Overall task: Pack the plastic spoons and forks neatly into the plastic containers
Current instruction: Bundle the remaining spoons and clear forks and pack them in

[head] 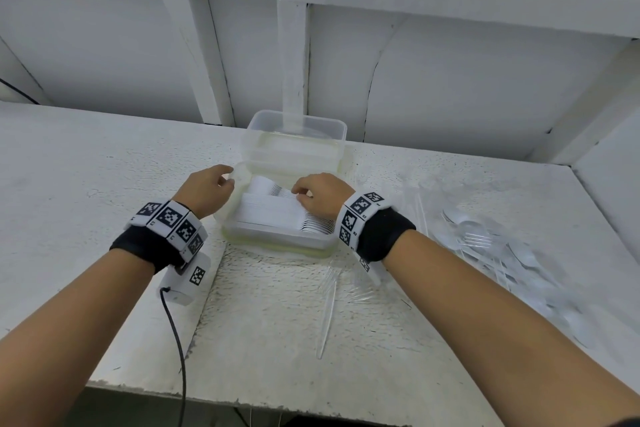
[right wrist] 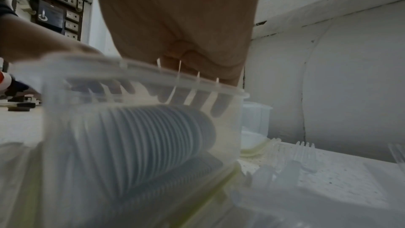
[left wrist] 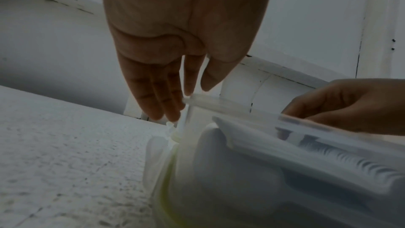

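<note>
Fingers of the right hand [head: 320, 192] pinch nested white plastic spoons [head: 277, 210] inside the near clear plastic container [head: 277, 241], while the loosely open left hand [head: 207, 189] steadies its left rim.

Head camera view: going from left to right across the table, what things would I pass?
Black cable → left hand → near container of stacked spoons, right hand reaching into it → lone clear fork → loose pile of spoons and forks.
</note>
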Available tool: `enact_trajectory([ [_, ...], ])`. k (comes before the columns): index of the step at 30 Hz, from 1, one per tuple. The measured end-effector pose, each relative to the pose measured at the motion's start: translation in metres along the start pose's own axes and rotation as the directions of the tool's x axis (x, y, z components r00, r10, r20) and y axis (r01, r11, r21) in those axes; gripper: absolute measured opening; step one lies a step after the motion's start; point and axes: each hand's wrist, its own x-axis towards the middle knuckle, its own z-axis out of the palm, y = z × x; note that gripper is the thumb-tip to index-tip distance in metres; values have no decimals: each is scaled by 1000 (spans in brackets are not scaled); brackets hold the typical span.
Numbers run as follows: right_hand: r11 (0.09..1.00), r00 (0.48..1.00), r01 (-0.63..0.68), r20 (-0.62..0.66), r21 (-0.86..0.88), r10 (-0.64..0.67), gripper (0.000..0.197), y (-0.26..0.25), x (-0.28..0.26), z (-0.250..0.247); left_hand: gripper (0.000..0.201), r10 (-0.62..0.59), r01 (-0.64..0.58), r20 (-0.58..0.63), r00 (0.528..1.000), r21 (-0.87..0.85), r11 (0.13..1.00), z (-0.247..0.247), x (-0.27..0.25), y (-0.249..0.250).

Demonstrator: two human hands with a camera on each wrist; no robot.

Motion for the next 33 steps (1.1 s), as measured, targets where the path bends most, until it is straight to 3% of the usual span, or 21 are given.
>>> enact_trajectory([
  [4,995,992,64,-113,72,-56,30,-1,-17,-16,39,54,-54,-104,993,2,999,-5,-9,8],
  [8,983,967,94,-250,158,-52,26,12,-57,-40,32,196,-221,-239,951,-81,972,-3,-34,32],
  [13,984,950,-34,-299,174,86,23,61,-135,-59,24,336,-399,-278,900,-215,891,20,-75,82],
  [17,958,924,-228,-273,173,269,23,115,-201,-58,22,488,-504,-128,863,-274,819,59,-98,129],
  [22,907,879,-386,-229,168,417,21,167,-260,-40,25,644,-613,136,753,-212,761,120,-107,180],
  [28,866,844,-494,-197,75,498,24,195,-281,-23,32,663,-714,380,644,-11,700,176,-101,227],
  [31,823,816,-567,-156,-34,556,31,200,-284,-20,35,670,-775,442,596,101,623,187,-99,246],
  [33,784,790,-612,-114,-104,602,40,200,-287,-19,37,669,-827,523,529,141,544,192,-101,252],
])
